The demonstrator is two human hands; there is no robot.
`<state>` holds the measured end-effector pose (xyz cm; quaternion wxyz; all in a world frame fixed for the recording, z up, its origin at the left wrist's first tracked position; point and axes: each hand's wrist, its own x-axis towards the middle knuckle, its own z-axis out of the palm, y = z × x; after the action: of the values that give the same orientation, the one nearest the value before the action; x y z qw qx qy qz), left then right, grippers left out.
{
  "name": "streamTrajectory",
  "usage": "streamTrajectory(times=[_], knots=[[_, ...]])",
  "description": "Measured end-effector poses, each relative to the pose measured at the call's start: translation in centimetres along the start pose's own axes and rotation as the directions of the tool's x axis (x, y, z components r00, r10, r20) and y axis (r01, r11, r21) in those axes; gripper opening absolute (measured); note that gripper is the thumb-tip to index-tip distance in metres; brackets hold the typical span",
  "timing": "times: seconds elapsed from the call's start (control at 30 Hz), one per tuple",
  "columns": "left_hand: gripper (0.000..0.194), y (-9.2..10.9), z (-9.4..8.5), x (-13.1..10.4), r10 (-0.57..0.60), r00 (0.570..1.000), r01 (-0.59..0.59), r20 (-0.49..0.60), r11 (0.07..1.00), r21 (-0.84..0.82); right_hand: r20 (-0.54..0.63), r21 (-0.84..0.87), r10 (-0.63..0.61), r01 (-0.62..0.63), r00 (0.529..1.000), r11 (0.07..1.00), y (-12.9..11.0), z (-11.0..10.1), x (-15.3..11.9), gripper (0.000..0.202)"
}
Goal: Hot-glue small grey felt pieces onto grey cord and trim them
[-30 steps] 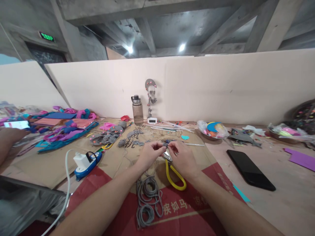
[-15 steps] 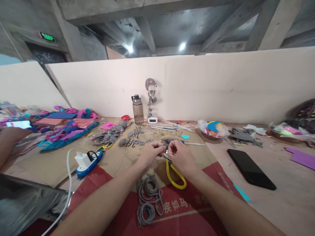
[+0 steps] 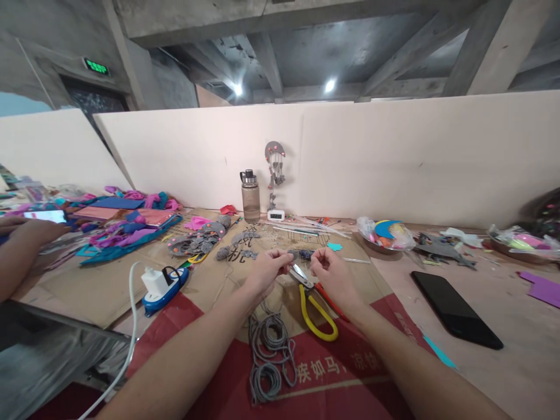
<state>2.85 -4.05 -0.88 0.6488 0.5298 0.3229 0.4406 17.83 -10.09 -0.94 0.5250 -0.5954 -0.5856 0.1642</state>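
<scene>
Over the cardboard, my left hand (image 3: 268, 273) is closed in a pinch, thumb against forefinger. Opposite it, my right hand (image 3: 335, 275) is curled with its fingertips pressed together. Anything in either pinch is too small to make out. A small gap separates the two hands. Scissors with one yellow and one red handle (image 3: 318, 326) lie beneath and between them, blades pointing away; my right hand partly covers the red handle. Nearer to me lies a coil of grey cord (image 3: 268, 382). Just past my fingertips sit small dark grey and blue pieces (image 3: 305, 254).
Grey felt pieces (image 3: 205, 236), a water bottle (image 3: 251, 201) and a small clock (image 3: 276, 216) stand or lie farther back. A power strip (image 3: 164, 291) is left, a black phone (image 3: 455, 309) right. Another person's hand (image 3: 39, 233) is at far left, near a lit phone.
My hands have moved apart, my right hand going slightly right, and more of the scissors shows, including the red handle. The view has shifted a little left.
</scene>
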Motion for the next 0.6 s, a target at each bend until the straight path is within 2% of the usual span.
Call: streamTrajectory(times=[0.1, 0.17, 0.27, 0.33, 0.43, 0.47, 0.53, 0.6], knots=[[0.027, 0.3, -1.1, 0.8, 0.022, 0.999, -0.025, -0.042, 0.998, -0.055, 0.111, -0.04, -0.038, 0.042, 0.993, 0.998, 0.2, -0.3, 0.0, 0.017], [0.027, 0.6, -1.6, 1.2, 0.017, 0.998, -0.023, -0.066, 0.996, -0.081, 0.206, -0.23, -0.068, 0.115, 0.976, 0.966, 0.3, -0.4, -0.5, 0.023], [0.028, 0.8, -2.0, 1.4, 0.006, 0.995, -0.017, -0.098, 0.994, -0.112, 0.334, -0.585, -0.076, 0.27, 0.939, 0.765, 0.4, -0.4, -2.3, 0.014], [0.029, 0.8, -2.1, 1.5, 0.011, 0.995, -0.025, -0.101, 0.99, -0.139, 0.376, -0.696, -0.061, 0.325, 0.925, 0.64, 0.3, -0.2, -3.5, 0.011], [0.03, 0.8, -2.3, 1.6, 0.037, 0.996, -0.051, -0.082, 0.984, -0.173, 0.376, -0.835, 0.041, 0.319, 0.926, 0.449, -0.1, 0.1, -4.6, 0.026], [0.031, 0.7, -2.4, 1.7, 0.047, 0.996, -0.06, -0.076, 0.982, -0.181, 0.36, -0.863, 0.104, 0.289, 0.927, 0.415, -0.2, 0.2, -4.6, 0.033], [0.031, 0.7, -2.8, 1.9, 0.063, 0.995, -0.078, -0.084, 0.977, -0.199, 0.336, -0.875, 0.237, 0.209, 0.911, 0.437, -0.5, 0.0, -4.3, 0.043], [0.032, 0.7, -3.1, 2.3, 0.071, 0.991, -0.095, -0.115, 0.97, -0.223, 0.343, -0.842, 0.32, 0.138, 0.883, 0.522, -0.7, -0.5, -3.8, 0.046]])
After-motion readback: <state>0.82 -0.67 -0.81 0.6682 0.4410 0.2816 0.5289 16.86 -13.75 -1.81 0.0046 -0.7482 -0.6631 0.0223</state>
